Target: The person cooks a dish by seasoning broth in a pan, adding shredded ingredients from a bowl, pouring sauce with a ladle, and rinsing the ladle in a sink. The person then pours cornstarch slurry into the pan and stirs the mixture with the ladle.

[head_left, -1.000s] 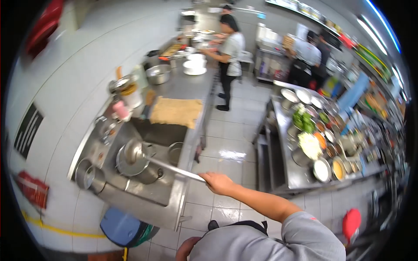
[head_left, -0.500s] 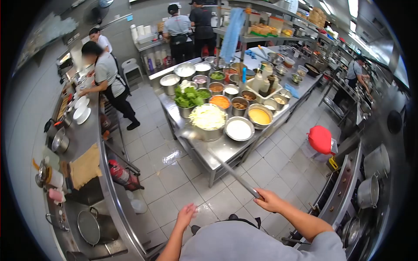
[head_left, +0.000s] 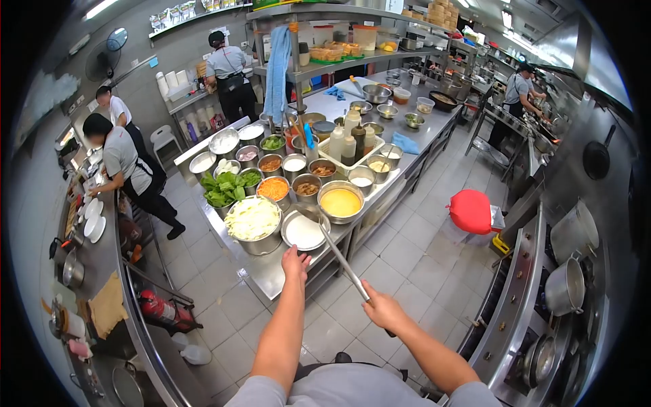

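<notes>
My right hand (head_left: pixel 382 305) is wrapped round the handle of a long metal ladle (head_left: pixel 344 266). The ladle slants up to the left, and its far end is at the bowl of white contents (head_left: pixel 303 229). At the near rim of that bowl is my left hand (head_left: pixel 296 263), fingers apart; whether it touches the rim I cannot tell. Left of the bowl stands a pot of shredded pale vegetable (head_left: pixel 253 218). A bowl of yellow liquid (head_left: pixel 340 202) sits to the right. Behind are leafy greens (head_left: pixel 224 188) and shredded orange vegetable (head_left: pixel 274 188).
A steel counter with a sink (head_left: pixel 122 346) runs along the left. Stove and pots (head_left: pixel 565 286) line the right side. A red-covered container (head_left: pixel 470 211) stands on the floor. Several co-workers (head_left: pixel 125 159) stand farther back. A fire extinguisher (head_left: pixel 157 306) is at lower left.
The view has turned from the sink to the ingredient table. The ladle has moved from the sink to the white bowl. My left hand has come forward to the bowl.
</notes>
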Tool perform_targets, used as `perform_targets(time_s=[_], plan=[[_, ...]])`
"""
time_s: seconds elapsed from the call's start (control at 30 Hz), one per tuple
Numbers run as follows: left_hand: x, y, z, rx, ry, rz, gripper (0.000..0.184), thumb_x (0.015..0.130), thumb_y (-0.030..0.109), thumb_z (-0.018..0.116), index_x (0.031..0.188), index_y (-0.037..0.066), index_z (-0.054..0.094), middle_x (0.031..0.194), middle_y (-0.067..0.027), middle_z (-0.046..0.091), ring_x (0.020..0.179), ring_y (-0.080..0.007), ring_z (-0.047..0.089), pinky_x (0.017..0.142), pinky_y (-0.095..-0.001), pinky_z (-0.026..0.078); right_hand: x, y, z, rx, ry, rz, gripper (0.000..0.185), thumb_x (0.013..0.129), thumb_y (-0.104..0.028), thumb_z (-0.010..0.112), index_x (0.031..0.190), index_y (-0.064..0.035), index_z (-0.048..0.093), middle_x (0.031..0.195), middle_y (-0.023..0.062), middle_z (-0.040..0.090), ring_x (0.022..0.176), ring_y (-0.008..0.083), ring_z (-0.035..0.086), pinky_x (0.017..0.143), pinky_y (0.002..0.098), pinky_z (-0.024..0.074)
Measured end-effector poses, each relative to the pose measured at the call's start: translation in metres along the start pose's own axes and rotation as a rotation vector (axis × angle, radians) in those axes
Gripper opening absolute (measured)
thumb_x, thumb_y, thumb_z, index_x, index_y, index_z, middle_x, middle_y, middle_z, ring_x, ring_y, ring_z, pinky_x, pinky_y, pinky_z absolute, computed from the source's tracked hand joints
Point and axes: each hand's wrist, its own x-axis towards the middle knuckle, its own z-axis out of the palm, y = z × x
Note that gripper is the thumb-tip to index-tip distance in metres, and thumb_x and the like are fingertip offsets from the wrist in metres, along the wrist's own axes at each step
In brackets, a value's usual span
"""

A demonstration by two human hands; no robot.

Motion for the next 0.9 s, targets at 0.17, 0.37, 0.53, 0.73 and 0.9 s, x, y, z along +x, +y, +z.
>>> perform_targets(time_s=[0.17, 0.37, 0.53, 0.73, 0.9], plan=[[0.021, -0.028, 0.004, -0.188, 0.069, 0.078, 0.024, 0.09, 0.011, 0.056, 0.11, 0.005, 0.044, 0.107, -0.0128, 0.05, 0.1, -0.0288, 0.053, 0.078, -0.0509, 0.055, 0.013, -0.008, 0.013, 0.011, -0.028, 0.031, 0.066, 0.087, -0.021, 0.058, 0.146, -0.0128, 0.03, 0.097, 0.024, 0.065, 0.087, 0.0419, 0.062, 0.078, 0.0476, 0.0498], [0.01, -0.028, 0.024, -0.209, 0.246, 0.076, 0.013, 0.09, 0.008, 0.053, 0.101, 0.004, 0.046, 0.101, -0.0133, 0.052, 0.09, -0.0245, 0.056, 0.077, -0.0483, 0.058, 0.012, -0.023, 0.03, 0.176, -0.077, 0.137, 0.069, 0.085, -0.013, 0.063, 0.146, -0.0111, 0.03, 0.076, 0.021, 0.063, 0.064, 0.0303, 0.063, 0.061, 0.0401, 0.0504], [-0.005, -0.03, 0.012, -0.229, 0.291, 0.088, 0.015, 0.089, 0.006, 0.057, 0.094, 0.008, 0.043, 0.092, -0.0066, 0.047, 0.082, -0.0198, 0.053, 0.069, -0.0441, 0.06, -0.014, -0.014, 0.036, 0.091, -0.028, 0.003, 0.073, 0.084, -0.008, 0.064, 0.148, -0.012, 0.028, 0.065, 0.0152, 0.059, 0.052, 0.0244, 0.058, 0.054, 0.0374, 0.0488], [-0.032, -0.015, -0.015, -0.257, 0.325, 0.114, 0.015, 0.085, 0.004, 0.059, 0.09, 0.01, 0.045, 0.086, -0.0033, 0.045, 0.076, -0.017, 0.051, 0.058, -0.0416, 0.059, -0.052, -0.028, 0.028, 0.017, -0.078, -0.005, 0.072, 0.082, -0.005, 0.064, 0.146, -0.0094, 0.031, 0.07, 0.02, 0.058, 0.061, 0.032, 0.06, 0.061, 0.0389, 0.0485], [-0.042, -0.007, -0.037, -0.184, 0.302, 0.088, 0.016, 0.089, 0.005, 0.056, 0.097, 0.009, 0.043, 0.097, -0.0075, 0.048, 0.088, -0.0214, 0.056, 0.066, -0.0455, 0.06, -0.072, -0.03, 0.022, 0.007, -0.11, -0.037, 0.068, 0.082, -0.004, 0.062, 0.143, -0.003, 0.032, 0.076, 0.0242, 0.06, 0.072, 0.0395, 0.063, 0.067, 0.0406, 0.0495]])
